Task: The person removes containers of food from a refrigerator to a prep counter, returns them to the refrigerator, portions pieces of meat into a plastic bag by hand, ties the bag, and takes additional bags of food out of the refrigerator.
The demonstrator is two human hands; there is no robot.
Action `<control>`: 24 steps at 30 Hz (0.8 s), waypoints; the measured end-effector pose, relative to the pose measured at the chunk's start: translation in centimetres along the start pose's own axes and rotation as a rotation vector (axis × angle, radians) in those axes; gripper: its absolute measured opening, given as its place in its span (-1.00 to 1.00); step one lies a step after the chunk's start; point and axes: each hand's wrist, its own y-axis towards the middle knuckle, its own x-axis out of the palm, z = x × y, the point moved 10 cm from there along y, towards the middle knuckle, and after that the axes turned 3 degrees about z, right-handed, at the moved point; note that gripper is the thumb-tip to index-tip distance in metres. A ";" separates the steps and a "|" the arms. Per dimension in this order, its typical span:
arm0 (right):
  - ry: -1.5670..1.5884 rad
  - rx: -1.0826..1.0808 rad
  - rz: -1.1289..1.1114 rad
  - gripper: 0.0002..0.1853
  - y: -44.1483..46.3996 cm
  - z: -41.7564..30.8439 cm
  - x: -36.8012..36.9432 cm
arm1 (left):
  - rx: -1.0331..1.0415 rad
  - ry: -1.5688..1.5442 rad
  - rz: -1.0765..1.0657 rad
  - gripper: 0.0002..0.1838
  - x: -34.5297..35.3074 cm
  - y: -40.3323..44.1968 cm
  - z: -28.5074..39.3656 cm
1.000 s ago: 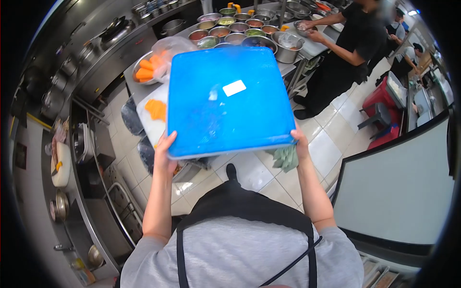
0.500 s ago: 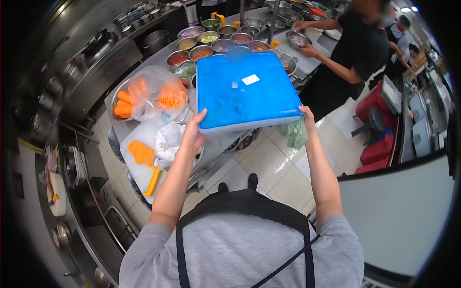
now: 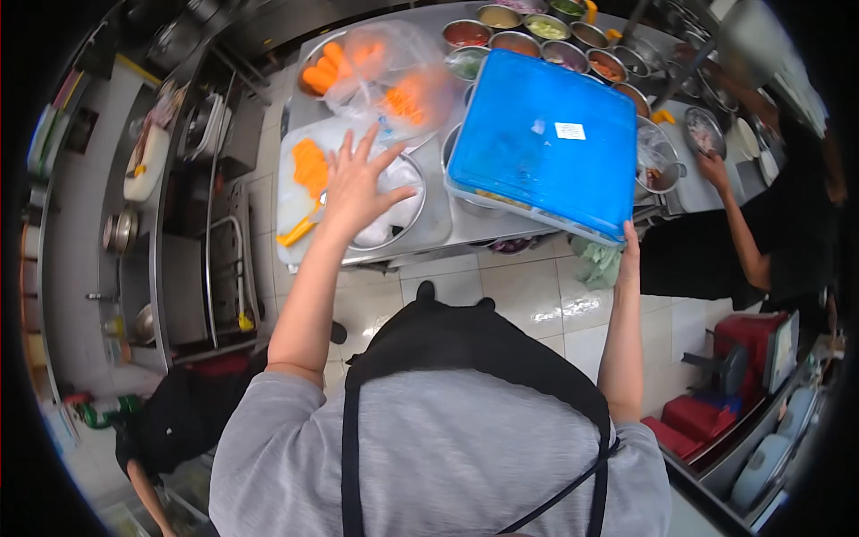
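Note:
A clear container with a blue lid (image 3: pixel 546 134) and a white label is at the table's front right, over the bowls there. My right hand (image 3: pixel 629 246) grips its near right corner; most of those fingers are hidden. Off the container, my left hand (image 3: pixel 362 188) is spread with nothing in it, above a metal bowl holding a white plastic bag (image 3: pixel 385 219). Left of this hand, sliced carrot (image 3: pixel 310 167) and a yellow-handled knife (image 3: pixel 297 231) lie on a white cutting board (image 3: pixel 291 199).
Whole carrots (image 3: pixel 327 70) and a clear bag of shredded carrot (image 3: pixel 407 98) stand at the back left. Several metal bowls of chopped food (image 3: pixel 546 27) line the back. A co-worker (image 3: pixel 761 215) holds a bowl at the right; another person (image 3: pixel 192 412) is at the lower left.
My left hand has let go of the container and moved left over the bowl, fingers spreading. The container has shifted right with my right hand, and the view has turned.

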 end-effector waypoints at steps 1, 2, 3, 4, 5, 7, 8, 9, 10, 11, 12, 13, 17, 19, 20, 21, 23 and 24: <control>-0.065 0.047 0.116 -0.30 0.0 1.2 -2.4 | -0.107 0.118 -0.155 -0.47 1.5 -1.3 -2.3; -0.131 0.091 0.233 -0.27 0.1 2.4 -5.1 | -0.212 0.234 -0.310 -0.45 3.0 -3.1 -4.9; 0.016 0.157 0.155 -0.23 0.8 4.4 -5.9 | -0.269 0.038 -0.301 -0.46 4.8 -4.5 -7.6; 0.019 0.166 0.147 -0.23 0.2 3.9 -4.7 | -0.278 0.046 -0.305 -0.46 6.0 -5.5 -9.0; -0.109 0.133 0.280 -0.25 -1.0 1.6 -3.7 | -0.313 -0.053 -0.321 -0.47 7.3 -6.4 -10.1; -0.230 0.087 0.375 -0.29 -1.7 0.4 -4.1 | -0.333 -0.205 -0.233 -0.50 8.3 -7.2 -10.2; -0.231 0.088 0.375 -0.29 -1.7 1.0 -4.5 | -0.334 -0.204 -0.234 -0.50 8.6 -7.4 -10.1; -0.042 0.131 0.327 -0.34 -1.7 2.1 -4.4 | -0.372 -0.207 -0.246 -0.51 9.1 -7.4 -10.4; 0.146 0.171 0.281 -0.38 -2.1 2.9 -3.8 | -0.408 -0.211 -0.261 -0.53 9.2 -7.3 -10.6; 0.147 0.165 0.291 -0.38 -2.6 3.4 -4.4 | -0.398 -0.216 -0.264 -0.53 9.0 -7.0 -10.9; 0.140 0.207 0.306 -0.47 -3.3 4.7 -5.5 | -0.383 -0.302 -0.371 -0.52 9.7 -7.0 -11.3; 0.134 0.245 0.324 -0.56 -4.1 6.1 -6.4 | -0.362 -0.389 -0.479 -0.51 10.2 -6.8 -11.5; -0.191 0.133 0.347 -0.77 -9.4 9.2 -7.3 | -0.234 -0.405 -0.604 -0.38 4.2 -4.2 -10.4; -0.279 0.165 0.441 -0.81 -12.5 11.1 -6.6 | -0.228 -0.421 -0.410 -0.39 0.2 -1.5 -10.3; -0.273 0.241 0.539 -0.80 -14.3 12.3 -6.3 | -0.301 -0.434 -0.334 -0.42 -1.2 -0.3 -10.3; -0.294 0.244 0.597 -0.77 -15.7 11.8 -4.7 | -0.210 -0.462 -0.221 -0.47 -2.0 1.2 -10.1; -0.262 0.248 0.734 -0.71 -18.8 12.0 -2.9 | -0.099 -0.600 -0.063 -0.61 -2.3 3.5 -7.9; -0.219 0.243 0.797 -0.66 -20.6 12.6 -2.7 | 0.009 -0.673 -0.112 -0.61 -1.2 4.4 -5.4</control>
